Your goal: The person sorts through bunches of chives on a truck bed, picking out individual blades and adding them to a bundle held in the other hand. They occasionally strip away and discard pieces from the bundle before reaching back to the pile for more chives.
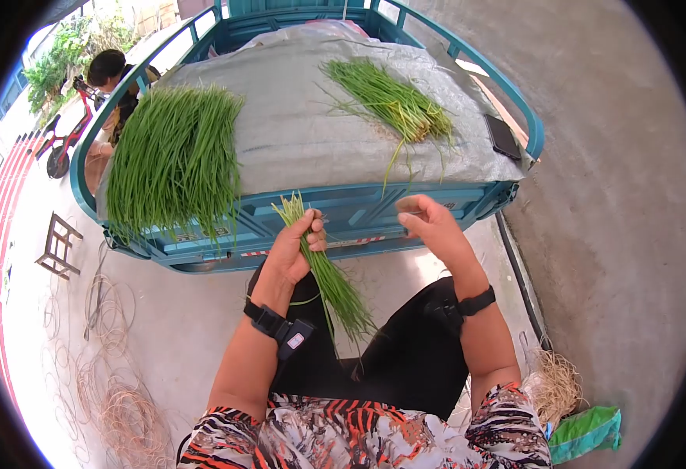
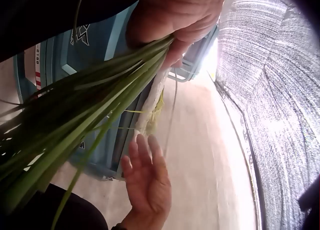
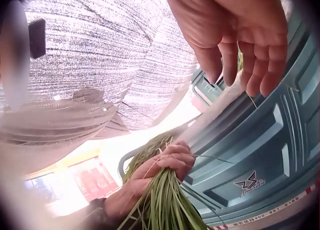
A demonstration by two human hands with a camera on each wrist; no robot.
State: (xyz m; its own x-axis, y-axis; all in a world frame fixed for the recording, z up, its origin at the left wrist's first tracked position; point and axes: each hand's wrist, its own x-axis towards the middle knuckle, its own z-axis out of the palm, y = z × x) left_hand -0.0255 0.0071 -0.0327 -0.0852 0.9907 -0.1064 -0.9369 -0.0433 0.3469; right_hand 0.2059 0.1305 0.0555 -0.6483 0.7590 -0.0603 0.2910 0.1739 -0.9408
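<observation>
My left hand (image 1: 298, 248) grips a bunch of green chives (image 1: 338, 291) near its pale cut ends. The long leaves hang down toward my lap, and in the left wrist view the bunch (image 2: 95, 102) fans out from the fist. To the right, apart from the bunch, my right hand (image 1: 435, 228) is raised with relaxed fingers and holds nothing. In the right wrist view its fingers (image 3: 261, 65) hang loosely bent. A large heap of chives (image 1: 172, 160) lies on the left of the cart's covered bed, and a smaller pile (image 1: 390, 98) on the right.
A grey sheet (image 1: 288, 148) covers the blue cart (image 1: 280, 227) before me. A phone (image 1: 502, 136) lies at its right edge. Another person (image 1: 116, 78) is beyond the left rail. A stool (image 1: 60, 244), loose strands (image 1: 128, 410) and a green bag (image 1: 585, 434) are on the ground.
</observation>
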